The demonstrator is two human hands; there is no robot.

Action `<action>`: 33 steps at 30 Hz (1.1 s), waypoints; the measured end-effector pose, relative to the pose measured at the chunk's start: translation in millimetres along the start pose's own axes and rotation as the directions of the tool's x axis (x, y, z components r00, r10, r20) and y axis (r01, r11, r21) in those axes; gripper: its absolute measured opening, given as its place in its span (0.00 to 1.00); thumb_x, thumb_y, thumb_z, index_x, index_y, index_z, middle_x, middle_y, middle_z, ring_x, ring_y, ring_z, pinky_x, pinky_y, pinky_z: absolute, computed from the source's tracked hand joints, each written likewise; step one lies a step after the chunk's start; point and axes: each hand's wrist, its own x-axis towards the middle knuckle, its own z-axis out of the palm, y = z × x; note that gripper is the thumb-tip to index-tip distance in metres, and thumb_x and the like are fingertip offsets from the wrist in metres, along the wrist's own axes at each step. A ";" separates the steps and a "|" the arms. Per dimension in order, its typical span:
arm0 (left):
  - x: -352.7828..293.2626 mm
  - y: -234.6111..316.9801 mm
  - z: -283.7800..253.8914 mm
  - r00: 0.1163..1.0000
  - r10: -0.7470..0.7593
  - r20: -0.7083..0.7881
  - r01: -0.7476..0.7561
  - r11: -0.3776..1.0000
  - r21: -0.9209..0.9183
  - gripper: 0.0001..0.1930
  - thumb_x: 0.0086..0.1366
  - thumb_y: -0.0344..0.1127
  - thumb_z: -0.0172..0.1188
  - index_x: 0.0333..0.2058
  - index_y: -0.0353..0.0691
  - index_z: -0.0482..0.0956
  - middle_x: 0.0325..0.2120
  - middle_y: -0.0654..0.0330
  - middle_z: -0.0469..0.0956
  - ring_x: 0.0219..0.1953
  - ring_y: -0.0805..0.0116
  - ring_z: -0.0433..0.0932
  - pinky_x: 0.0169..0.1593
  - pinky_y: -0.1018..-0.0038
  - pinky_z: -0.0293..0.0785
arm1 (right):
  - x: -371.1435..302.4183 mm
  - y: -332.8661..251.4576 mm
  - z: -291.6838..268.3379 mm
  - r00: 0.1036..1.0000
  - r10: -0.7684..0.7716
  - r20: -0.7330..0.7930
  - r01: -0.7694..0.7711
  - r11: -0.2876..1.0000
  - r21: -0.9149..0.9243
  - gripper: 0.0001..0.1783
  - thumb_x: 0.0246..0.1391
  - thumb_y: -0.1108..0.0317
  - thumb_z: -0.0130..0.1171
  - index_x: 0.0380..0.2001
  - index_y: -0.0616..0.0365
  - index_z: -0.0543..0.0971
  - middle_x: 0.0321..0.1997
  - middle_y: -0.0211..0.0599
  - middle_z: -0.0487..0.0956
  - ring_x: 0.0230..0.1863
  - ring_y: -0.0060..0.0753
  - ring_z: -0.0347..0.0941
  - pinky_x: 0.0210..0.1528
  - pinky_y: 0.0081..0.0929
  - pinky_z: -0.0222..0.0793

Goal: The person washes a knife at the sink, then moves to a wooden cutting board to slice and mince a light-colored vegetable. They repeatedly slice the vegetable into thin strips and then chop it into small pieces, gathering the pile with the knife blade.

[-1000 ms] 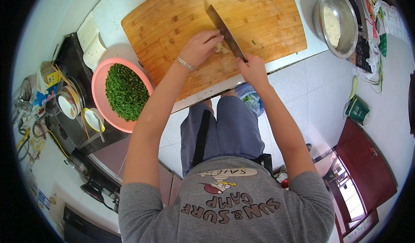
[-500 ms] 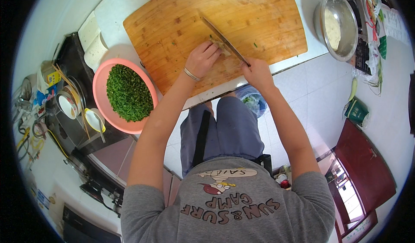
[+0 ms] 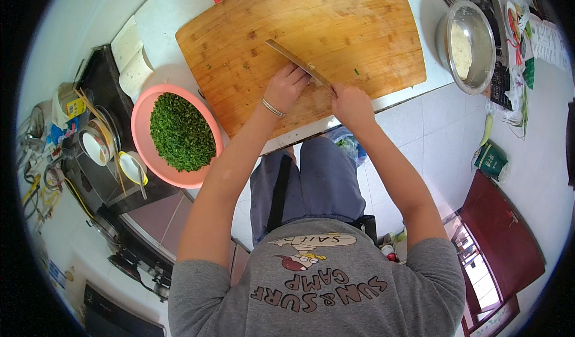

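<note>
My right hand is closed round the handle of a kitchen knife, near the front edge of a wooden cutting board. The blade slants up and to the left across the board, with a small pale bit sticking to it. Tucked against the near side of the blade is my left hand, its fingers curled and pressed down at the board. What lies under those fingers is hidden. A few green scraps dot the wood.
A pink basin of chopped greens stands left of the board. At the right is a metal bowl holding pale dough. Bowls and chopsticks lie farther left. A bag-lined bin sits below the table edge.
The knife's tip has swung left and nearer to me, bringing the blade over my left fingers' ends. Pale pieces seen beside those fingers are now mostly hidden.
</note>
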 end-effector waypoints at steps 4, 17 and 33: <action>-0.3 1.1 0.0 1.000 -0.013 -0.025 0.013 1.000 -0.012 0.12 0.50 0.29 0.56 0.35 0.38 0.81 0.41 0.59 0.76 0.48 0.58 0.73 0.47 0.70 0.75 | 14.7 -1.4 10.7 0.998 -0.020 0.052 0.022 0.999 -0.044 0.11 0.52 0.65 0.50 0.26 0.61 0.78 0.24 0.52 0.78 0.27 0.57 0.76 0.30 0.49 0.72; 0.8 2.8 -3.2 0.998 0.006 -0.062 -0.005 1.000 0.007 0.12 0.48 0.29 0.57 0.33 0.37 0.80 0.38 0.60 0.76 0.43 0.62 0.74 0.45 0.72 0.75 | 13.6 0.5 -0.2 0.997 -0.080 -0.016 0.081 0.995 0.058 0.13 0.53 0.65 0.52 0.24 0.64 0.77 0.22 0.56 0.75 0.26 0.59 0.73 0.31 0.48 0.69; 0.3 2.7 -1.0 0.992 0.035 -0.118 -0.035 0.999 0.006 0.12 0.49 0.28 0.56 0.34 0.35 0.80 0.38 0.57 0.76 0.41 0.60 0.75 0.42 0.70 0.76 | 25.4 0.0 -6.8 1.000 -0.022 0.005 0.021 0.987 0.160 0.16 0.53 0.60 0.53 0.23 0.64 0.79 0.23 0.56 0.77 0.28 0.59 0.75 0.33 0.50 0.72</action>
